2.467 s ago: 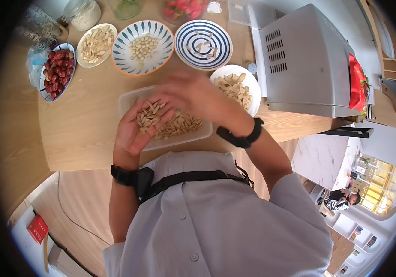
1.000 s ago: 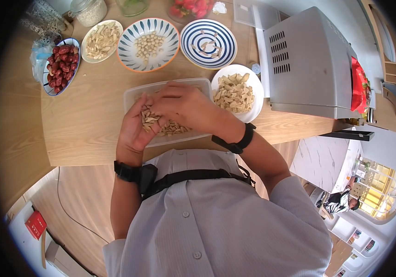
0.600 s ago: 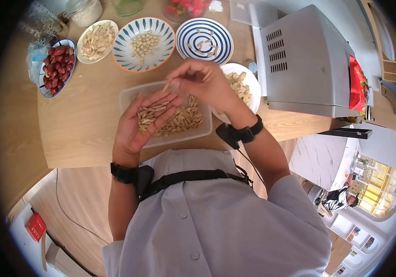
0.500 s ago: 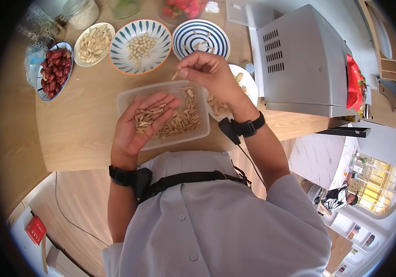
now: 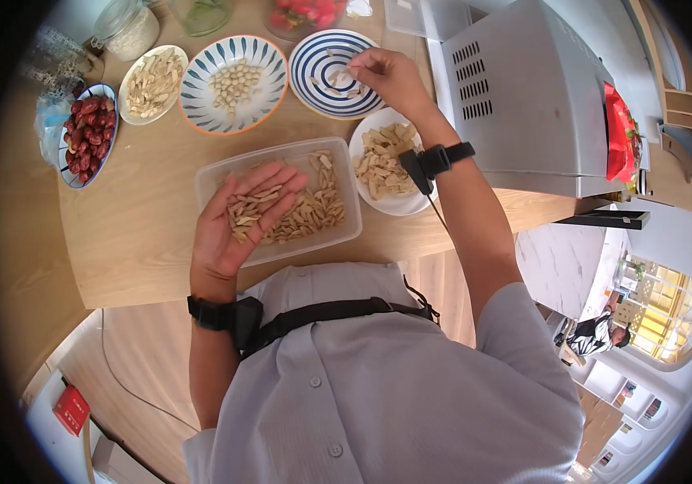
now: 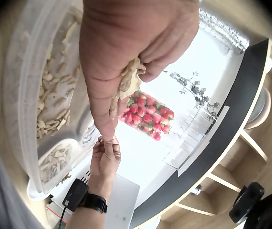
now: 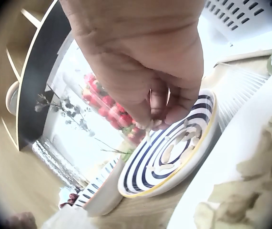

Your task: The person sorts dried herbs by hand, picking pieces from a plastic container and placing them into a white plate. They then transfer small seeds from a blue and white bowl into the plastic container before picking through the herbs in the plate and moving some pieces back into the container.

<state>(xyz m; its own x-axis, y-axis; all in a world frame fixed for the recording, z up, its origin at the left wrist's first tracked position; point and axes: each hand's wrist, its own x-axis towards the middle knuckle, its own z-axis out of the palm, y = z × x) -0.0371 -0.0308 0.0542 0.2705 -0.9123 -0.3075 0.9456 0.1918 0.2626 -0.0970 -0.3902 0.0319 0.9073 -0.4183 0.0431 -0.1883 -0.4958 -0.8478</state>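
My left hand (image 5: 218,238) is palm up over a clear plastic container (image 5: 352,189), its fingers fairly straight and close together. A small heap of dried slices (image 5: 251,208) lies in its palm. More of the same beige slices (image 5: 314,211) cover the container's bottom. My right hand (image 5: 393,79) is over the right part of a blue-ringed plate (image 5: 301,77), where several slices are scattered. In the right wrist view, its thumb and finger pinch a small pale slice (image 7: 150,128) just above that plate.
A white plate (image 5: 398,207) of larger dried pieces stands below my right forearm. Leftward are a leaf-patterned plate (image 5: 201,73) of round pale seeds, a small plate of slices (image 5: 152,81) and a dish of red dates (image 5: 89,133). A grey appliance (image 5: 515,105) stands right; strawberries (image 5: 306,14) behind.
My right hand has left the heap in my left palm with a pinched slice and moved away and right, over the blue-ringed plate. The left hand has stayed above the container.
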